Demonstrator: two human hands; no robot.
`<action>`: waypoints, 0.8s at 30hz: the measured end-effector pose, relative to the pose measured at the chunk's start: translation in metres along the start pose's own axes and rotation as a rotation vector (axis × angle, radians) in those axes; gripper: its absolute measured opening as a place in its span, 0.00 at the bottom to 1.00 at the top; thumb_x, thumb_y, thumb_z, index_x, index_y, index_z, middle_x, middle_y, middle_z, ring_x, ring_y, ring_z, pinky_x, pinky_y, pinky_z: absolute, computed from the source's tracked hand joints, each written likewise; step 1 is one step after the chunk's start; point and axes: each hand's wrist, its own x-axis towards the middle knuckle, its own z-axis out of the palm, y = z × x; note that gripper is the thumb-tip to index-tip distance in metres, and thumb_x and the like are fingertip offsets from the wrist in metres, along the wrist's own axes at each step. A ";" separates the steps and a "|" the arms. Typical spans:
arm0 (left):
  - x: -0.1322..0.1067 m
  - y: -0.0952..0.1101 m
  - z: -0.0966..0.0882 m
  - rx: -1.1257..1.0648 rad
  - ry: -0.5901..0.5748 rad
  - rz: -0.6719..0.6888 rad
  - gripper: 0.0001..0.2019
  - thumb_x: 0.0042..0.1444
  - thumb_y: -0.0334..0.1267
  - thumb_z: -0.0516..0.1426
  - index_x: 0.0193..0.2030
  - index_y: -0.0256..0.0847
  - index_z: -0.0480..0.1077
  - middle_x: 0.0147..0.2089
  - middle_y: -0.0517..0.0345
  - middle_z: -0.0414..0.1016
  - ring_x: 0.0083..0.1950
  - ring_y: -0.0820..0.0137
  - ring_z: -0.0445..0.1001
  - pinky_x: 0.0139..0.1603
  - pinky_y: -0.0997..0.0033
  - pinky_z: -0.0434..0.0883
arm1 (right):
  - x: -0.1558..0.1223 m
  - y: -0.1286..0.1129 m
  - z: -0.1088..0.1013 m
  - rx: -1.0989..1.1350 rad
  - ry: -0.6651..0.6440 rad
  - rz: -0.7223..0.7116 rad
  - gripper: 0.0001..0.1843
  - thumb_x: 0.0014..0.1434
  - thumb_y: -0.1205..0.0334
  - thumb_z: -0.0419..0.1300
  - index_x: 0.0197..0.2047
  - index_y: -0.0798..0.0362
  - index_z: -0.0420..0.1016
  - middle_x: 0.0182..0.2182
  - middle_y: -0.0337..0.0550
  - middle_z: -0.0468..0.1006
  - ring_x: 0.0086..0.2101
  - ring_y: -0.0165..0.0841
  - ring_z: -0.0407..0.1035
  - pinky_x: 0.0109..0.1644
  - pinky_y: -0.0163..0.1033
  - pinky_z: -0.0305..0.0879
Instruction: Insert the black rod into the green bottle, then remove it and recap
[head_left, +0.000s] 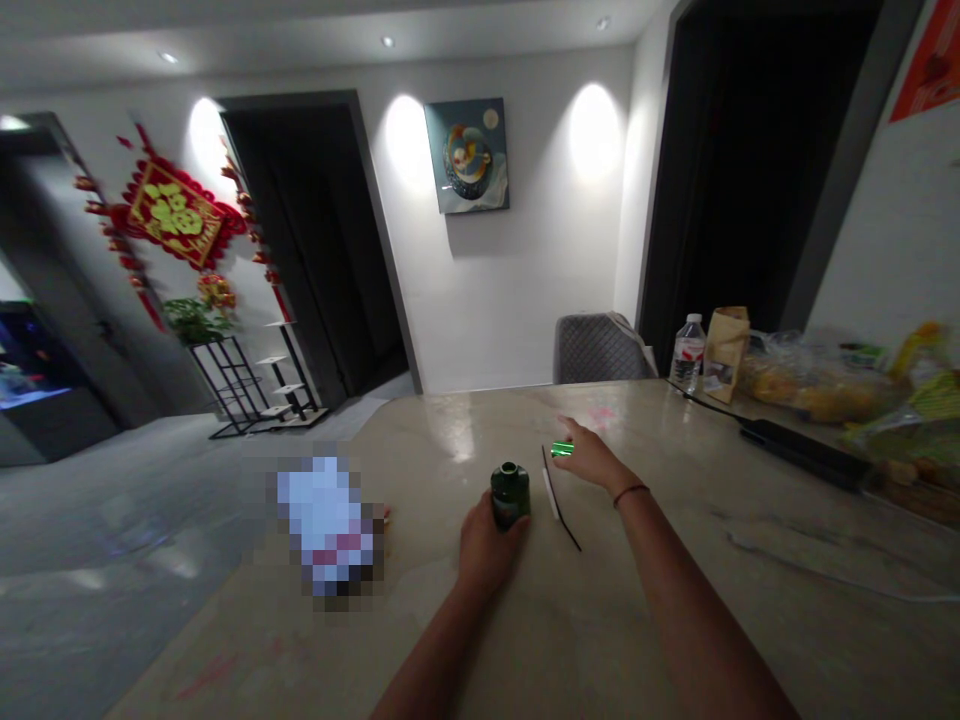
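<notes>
My left hand (pixel 491 545) is wrapped round a small dark green glass bottle (pixel 511 492) standing upright on the table, its round mouth uncovered. My right hand (pixel 589 455), with a dark band at the wrist, is raised to the right of the bottle. Its fingers pinch a small shiny green cap (pixel 562 449), clear of the bottle. Between the two hands lies a thin black stick with a white middle part (pixel 552 494), close to the bottle's right side.
The beige marble table (pixel 420 620) bears a blurred-out pale blue object (pixel 326 525) at left. At right are a water bottle (pixel 688 352), a paper bag (pixel 726 352), a black power strip (pixel 806 455), bagged food (pixel 817 380) and a white cable (pixel 840 582). A grey chair (pixel 600 348) stands behind.
</notes>
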 end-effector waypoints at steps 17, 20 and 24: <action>0.001 0.003 -0.003 -0.029 -0.010 -0.018 0.22 0.47 0.43 0.57 0.49 0.39 0.61 0.45 0.51 0.72 0.45 0.66 0.70 0.44 0.72 0.62 | 0.003 0.049 -0.002 -0.108 -0.036 0.194 0.07 0.44 0.63 0.58 0.29 0.55 0.74 0.31 0.44 0.77 0.33 0.31 0.69 0.34 0.30 0.59; 0.001 0.002 -0.002 -0.024 -0.008 -0.019 0.23 0.47 0.43 0.57 0.50 0.39 0.60 0.46 0.51 0.72 0.46 0.66 0.70 0.44 0.72 0.62 | 0.001 0.049 -0.005 -0.153 -0.027 0.214 0.07 0.44 0.61 0.58 0.27 0.54 0.73 0.30 0.44 0.77 0.33 0.31 0.69 0.33 0.31 0.58; 0.001 0.001 -0.001 -0.012 -0.006 -0.008 0.24 0.47 0.44 0.57 0.50 0.40 0.60 0.46 0.51 0.71 0.46 0.67 0.69 0.44 0.73 0.62 | -0.002 0.050 -0.008 -0.201 -0.034 0.232 0.07 0.44 0.61 0.57 0.27 0.54 0.73 0.30 0.44 0.76 0.31 0.32 0.69 0.31 0.32 0.56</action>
